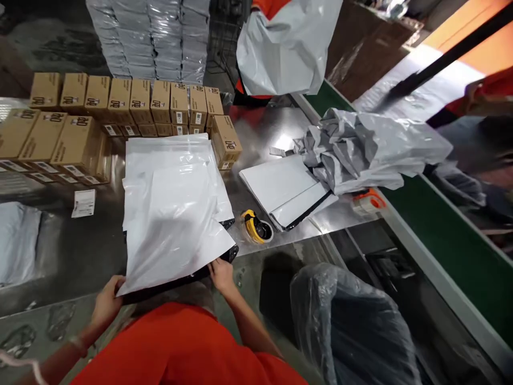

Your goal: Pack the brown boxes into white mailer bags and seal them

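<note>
Several white plastic mailer bags (172, 214) lie stacked and overlapping at the front edge of the metal table, with black inner sides showing at their openings. My left hand (109, 300) grips the near left corner of the top bag. At the near right corner, my right hand (221, 274) has its fingers closed on the same bag's edge, partly under it. A yellow tape dispenser (256, 226) rests to the right of the stack. A white label (84, 203) lies to the left.
Rows of brown boxes (98, 99) stand behind the bags. More mailers (286, 187) and crumpled plastic (352, 144) lie right, beside a green conveyor (449, 235). A lined bin (356, 321) is below. Across the table, a person holds a large white bag (286, 48).
</note>
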Demonstrator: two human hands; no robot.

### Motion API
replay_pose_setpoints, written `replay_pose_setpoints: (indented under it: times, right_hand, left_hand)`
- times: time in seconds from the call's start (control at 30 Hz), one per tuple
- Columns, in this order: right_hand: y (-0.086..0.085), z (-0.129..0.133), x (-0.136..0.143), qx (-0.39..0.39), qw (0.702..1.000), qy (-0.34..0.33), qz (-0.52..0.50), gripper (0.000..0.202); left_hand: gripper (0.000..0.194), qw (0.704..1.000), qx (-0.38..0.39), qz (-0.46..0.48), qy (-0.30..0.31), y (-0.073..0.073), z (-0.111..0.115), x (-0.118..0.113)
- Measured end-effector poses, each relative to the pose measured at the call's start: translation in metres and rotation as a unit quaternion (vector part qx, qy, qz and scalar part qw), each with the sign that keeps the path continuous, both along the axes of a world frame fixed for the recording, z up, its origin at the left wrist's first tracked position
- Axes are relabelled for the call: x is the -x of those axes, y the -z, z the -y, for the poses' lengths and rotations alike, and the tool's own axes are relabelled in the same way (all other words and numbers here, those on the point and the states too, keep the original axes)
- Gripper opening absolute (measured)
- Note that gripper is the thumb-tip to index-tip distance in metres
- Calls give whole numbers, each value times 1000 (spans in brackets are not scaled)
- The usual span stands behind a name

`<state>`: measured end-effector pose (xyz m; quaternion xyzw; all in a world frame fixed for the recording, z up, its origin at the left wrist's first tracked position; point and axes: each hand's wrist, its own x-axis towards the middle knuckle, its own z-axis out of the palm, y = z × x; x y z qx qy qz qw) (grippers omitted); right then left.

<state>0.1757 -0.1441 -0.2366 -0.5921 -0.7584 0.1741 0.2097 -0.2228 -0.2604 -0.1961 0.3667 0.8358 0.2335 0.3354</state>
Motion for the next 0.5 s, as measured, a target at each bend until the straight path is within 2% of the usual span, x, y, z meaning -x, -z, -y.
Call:
replay_pose_setpoints:
  times: [0.1, 0.17, 0.27, 0.37, 0.43, 0.5]
  right_hand:
    - [3, -33, -47, -22, 996, 63, 57, 33]
    - [2, -63, -65, 25, 995, 45, 85, 40]
    - [-2, -92, -76, 119, 989, -31, 84, 12]
    - [-3, -84, -92, 121, 991, 4, 63, 26]
    - [0, -64, -110, 122, 991, 24, 47, 31]
    - [8, -44, -127, 144, 989, 7, 25, 33]
  left_hand:
    - [30, 999, -43, -9, -29, -1, 1, -18]
    - [31, 997, -60, -22, -41, -2, 3, -28]
    - [34, 996, -44, -40, -69, -5, 7, -37]
    - [35, 988, -56, -34, -142, -7, 16, -40]
    - [38, 971, -94, -42, -215, -4, 24, -43]
    - [41, 953, -101, -54, -279, 3, 34, -49]
